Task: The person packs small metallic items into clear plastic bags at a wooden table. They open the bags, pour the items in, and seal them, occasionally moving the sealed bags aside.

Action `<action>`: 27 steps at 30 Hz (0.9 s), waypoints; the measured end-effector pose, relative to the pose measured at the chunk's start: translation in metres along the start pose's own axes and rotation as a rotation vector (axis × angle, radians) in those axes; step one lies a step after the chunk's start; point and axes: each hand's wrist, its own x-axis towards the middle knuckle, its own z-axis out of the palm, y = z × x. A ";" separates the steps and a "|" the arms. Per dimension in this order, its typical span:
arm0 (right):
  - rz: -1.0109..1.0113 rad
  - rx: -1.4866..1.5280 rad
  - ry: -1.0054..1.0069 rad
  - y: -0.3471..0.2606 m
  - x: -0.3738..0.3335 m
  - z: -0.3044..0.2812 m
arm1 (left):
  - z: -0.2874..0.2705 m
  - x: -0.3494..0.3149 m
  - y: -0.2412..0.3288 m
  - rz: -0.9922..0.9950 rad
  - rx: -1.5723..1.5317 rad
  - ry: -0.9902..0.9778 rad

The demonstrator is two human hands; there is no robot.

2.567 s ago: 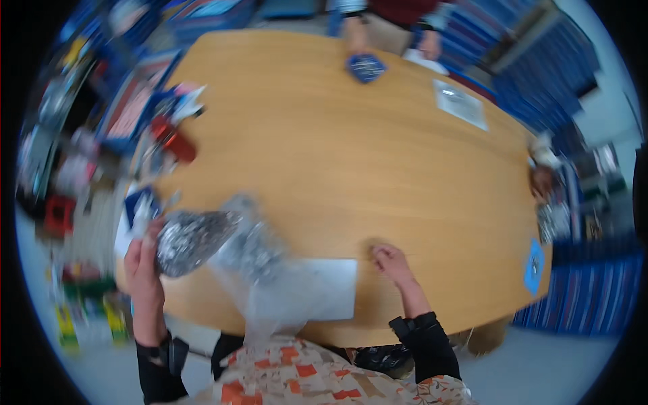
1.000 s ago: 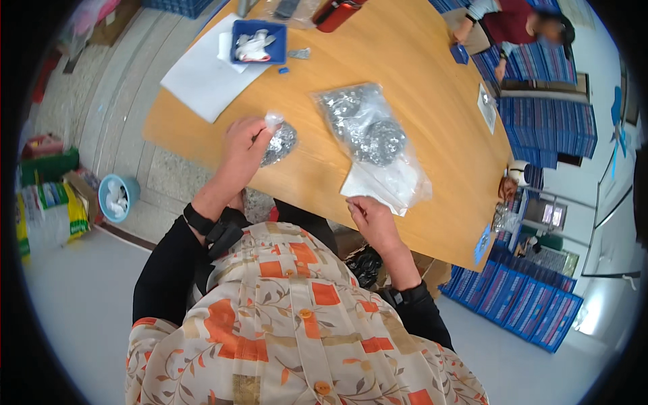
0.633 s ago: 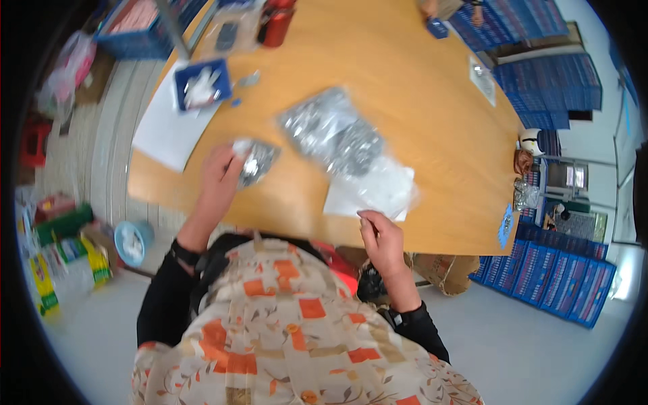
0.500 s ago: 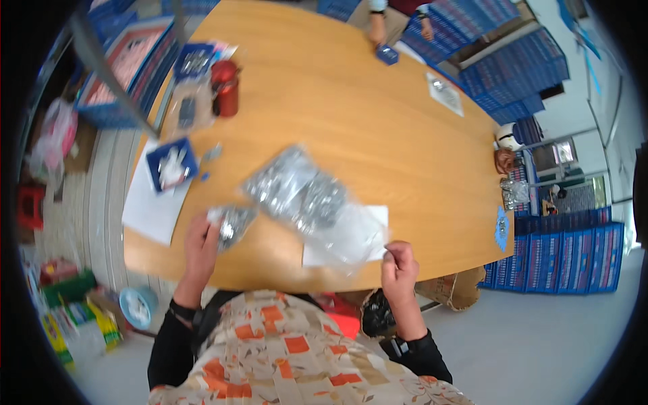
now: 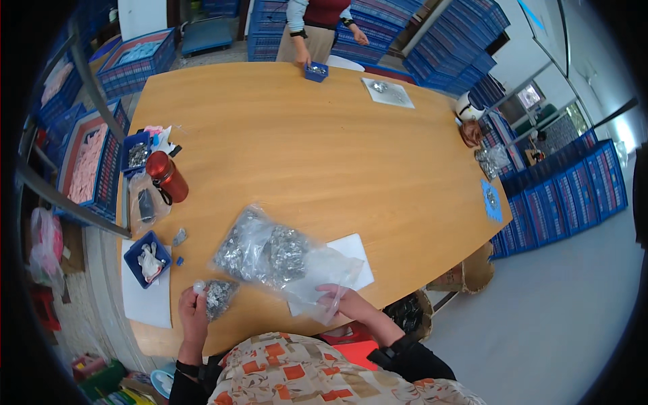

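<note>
My left hand (image 5: 194, 316) is closed on the gathered neck of a small clear plastic bag (image 5: 220, 298) filled with small silvery metal pieces. A larger clear plastic bag (image 5: 270, 251), bulging with similar pieces, lies slantwise on the table in front of me. At its loose, slack end my right hand (image 5: 345, 304) has its fingers closed on the thin plastic, which partly covers the fingertips. White sheets (image 5: 356, 253) lie beneath that end. Left of the bags, a blue bin (image 5: 147, 260) with a crumpled white item in it rests on another white sheet (image 5: 150, 304).
On the table's left side stand a red flask (image 5: 170, 179), a bag with a dark object (image 5: 146, 206) and a blue tray of metal pieces (image 5: 137, 154). Across the table (image 5: 290, 148), a person's hand (image 5: 303, 57) touches a small blue bin (image 5: 316, 71). Blue crates (image 5: 567, 185) are stacked at right.
My view has tilted up, showing more of the far side. My right hand has moved left along the large bag's loose end. My left hand keeps the small bag, now resting lower beside the large one.
</note>
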 end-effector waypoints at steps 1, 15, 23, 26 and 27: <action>-0.141 -0.304 0.018 0.006 0.012 0.000 | 0.001 0.002 -0.002 -0.026 -0.030 -0.013; -0.027 0.108 -0.328 -0.028 0.092 0.039 | -0.003 0.019 0.007 0.033 0.014 -0.100; -0.579 -0.732 0.053 -0.030 0.122 0.067 | -0.002 0.023 0.031 0.060 0.055 -0.085; -0.569 -0.733 0.168 -0.018 0.134 0.078 | -0.003 0.022 0.024 0.043 0.076 -0.077; -0.523 -0.629 0.145 -0.024 0.135 0.081 | -0.003 0.022 0.021 0.042 0.077 -0.073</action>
